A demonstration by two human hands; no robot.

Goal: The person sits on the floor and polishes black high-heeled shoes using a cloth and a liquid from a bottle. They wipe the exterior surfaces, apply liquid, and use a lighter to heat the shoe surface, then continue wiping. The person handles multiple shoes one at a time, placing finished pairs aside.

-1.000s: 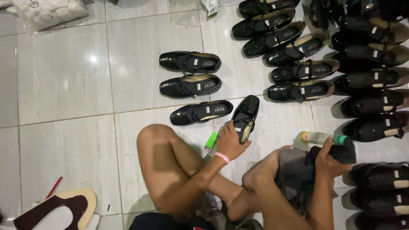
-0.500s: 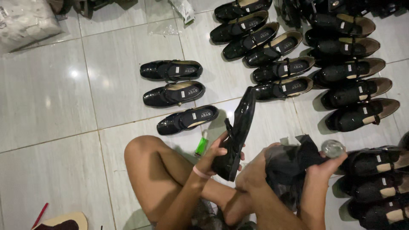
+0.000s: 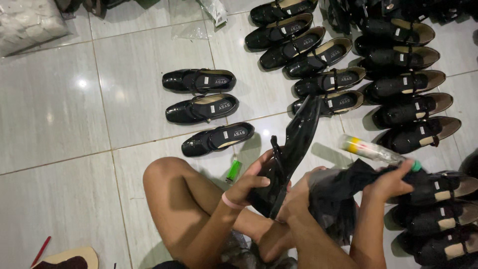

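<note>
We're sitting cross-legged on the tile floor (image 3: pixel 59 129). Since a sec ago we've been lifting the black shoe (image 3: pixel 291 149) off the floor; it's now tilted up over our lap w/ its sole facing us, so it's in hand for working on. Left hand (image 3: pixel 254 182) is gripping it near the heel, wrist bent. Right hand (image 3: pixel 391 182) is clenching a dark cloth (image 3: pixel 338 192) & a clear bottle (image 3: pixel 371 149). Beyond: green lighter (image 3: pixel 233 171), then rows of black shoes (image 3: pixel 348 60).
</note>
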